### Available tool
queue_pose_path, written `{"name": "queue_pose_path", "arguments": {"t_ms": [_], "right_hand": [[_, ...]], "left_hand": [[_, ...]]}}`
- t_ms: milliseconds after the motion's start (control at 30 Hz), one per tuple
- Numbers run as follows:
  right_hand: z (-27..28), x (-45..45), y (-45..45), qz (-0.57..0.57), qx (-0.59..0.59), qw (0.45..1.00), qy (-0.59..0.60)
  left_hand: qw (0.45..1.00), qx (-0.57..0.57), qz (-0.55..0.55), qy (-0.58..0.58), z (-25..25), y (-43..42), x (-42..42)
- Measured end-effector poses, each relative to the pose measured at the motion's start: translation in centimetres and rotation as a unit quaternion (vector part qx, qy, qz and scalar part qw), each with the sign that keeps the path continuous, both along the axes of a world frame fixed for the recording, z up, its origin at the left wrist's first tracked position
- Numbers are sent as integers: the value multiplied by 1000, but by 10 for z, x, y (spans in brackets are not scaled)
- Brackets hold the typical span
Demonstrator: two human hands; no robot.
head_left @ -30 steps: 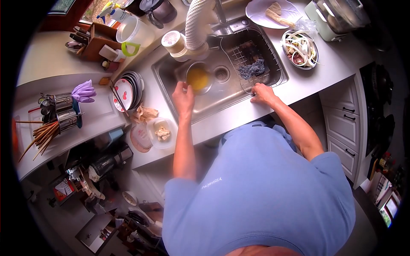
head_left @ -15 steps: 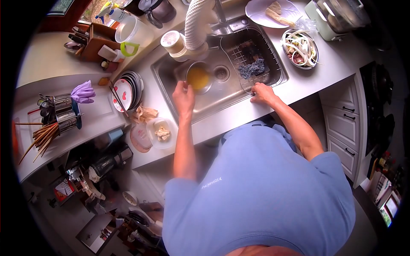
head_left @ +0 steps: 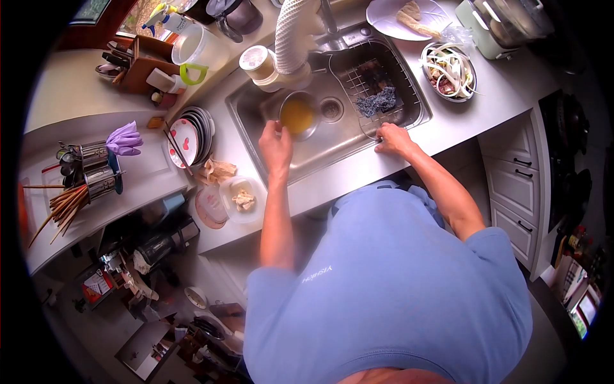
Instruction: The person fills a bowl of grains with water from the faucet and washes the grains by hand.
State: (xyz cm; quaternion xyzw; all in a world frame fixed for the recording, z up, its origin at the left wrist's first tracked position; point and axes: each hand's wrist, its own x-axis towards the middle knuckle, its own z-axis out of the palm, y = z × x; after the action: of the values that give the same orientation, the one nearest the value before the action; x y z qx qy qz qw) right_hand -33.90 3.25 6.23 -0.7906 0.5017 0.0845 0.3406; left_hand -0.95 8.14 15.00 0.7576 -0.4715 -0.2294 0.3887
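Observation:
A round metal bowl [head_left: 309,130] with yellow liquid in it sits in the left part of the steel sink [head_left: 332,148]. My left hand [head_left: 276,144] is closed on the bowl's near-left rim, fingers pinched together. At the sink's front edge my right hand [head_left: 393,138] rests with its fingers curled, by the near corner of a wire rack [head_left: 419,115]. What those fingers grip, if anything, is hidden beneath them. Just beyond that hand, a dark grey mesh scrubber [head_left: 376,102] lies on the rack.
A white corrugated hose [head_left: 294,35] hangs over the sink's back edge beside a lidded tub [head_left: 256,59]. Stacked plates [head_left: 185,141] and a plastic container [head_left: 242,208] stand left. On the right are a bowl of white strips [head_left: 451,73] and a leaf-shaped plate [head_left: 380,19].

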Motion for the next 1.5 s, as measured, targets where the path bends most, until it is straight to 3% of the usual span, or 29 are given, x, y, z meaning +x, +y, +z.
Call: {"name": "queue_pose_path", "arguments": {"t_ms": [567,667,767,933,967,1000,1067,1167,1233,1333,1500], "right_hand": [[-2,-1,1,2,-18,1000,-11],[8,2,-2,1,47,998,33],[2,0,2,-7,-3,1000,-9],[-5,16,10,-35,-48,995,-81],[-13,24,17,-89,-59,977,-187],[5,36,20,-147,38,953,-262],[15,56,29,-234,114,901,-348],[14,67,41,-344,219,817,-408],[8,62,46,-376,234,776,-450],[14,40,54,-413,223,765,-440],[29,-14,70,-464,198,763,-404]], "left_hand": [[1000,-5,-11,-5,5,2,-8],[1000,-14,-9,-6,3,4,-8],[1000,-10,-3,-7,1,5,-7],[956,44,82,279,-22,15,-8],[932,40,95,347,-39,20,-9],[918,47,118,376,-51,24,-13],[912,50,118,389,-68,36,-26],[897,71,124,419,-77,47,-53],[894,83,109,427,-52,52,-73],[890,81,75,443,-60,63,-98],[860,104,-80,493,-60,73,-129]]}}
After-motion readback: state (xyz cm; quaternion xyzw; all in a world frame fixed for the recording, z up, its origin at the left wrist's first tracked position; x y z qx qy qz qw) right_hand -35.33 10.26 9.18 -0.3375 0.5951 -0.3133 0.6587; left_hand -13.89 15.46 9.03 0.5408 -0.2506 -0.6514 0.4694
